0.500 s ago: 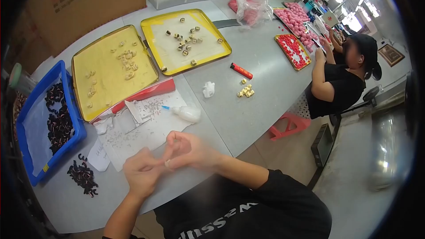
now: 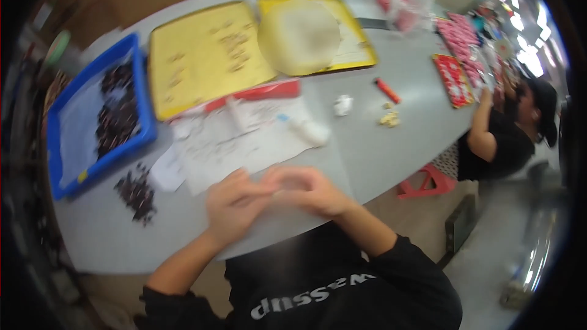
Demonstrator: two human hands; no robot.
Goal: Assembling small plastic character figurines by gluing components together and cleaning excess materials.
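Over the table's near edge my two hands meet at the fingertips. My left hand [image 2: 233,205] is closed, its thumb and fingers pinched together. My right hand [image 2: 310,190] curls its fingers toward the left, also closed in a pinch. Whatever is between the fingers is too small and blurred to make out. Just beyond them lies a white sheet of paper [image 2: 214,168] scattered with dark bits. A small white squeeze bottle [image 2: 313,133] with a blue tip rests on it. Left of my hands sits a loose pile of small black curved pieces [image 2: 138,197].
A blue tray [image 2: 144,101] holds more black pieces. Behind the paper are a yellow tray [image 2: 183,95] with small pieces and another yellow tray [image 2: 361,36], partly covered by a blurred pale round patch. Gold pieces [image 2: 389,119] and a red tube [image 2: 387,90] lie right. A co-worker [image 2: 504,146] sits beyond.
The whole view has swung, so the table things appear further right and blurred. My hands remain together, the fingers slightly rearranged. A pale round blur now covers part of the farther yellow tray.
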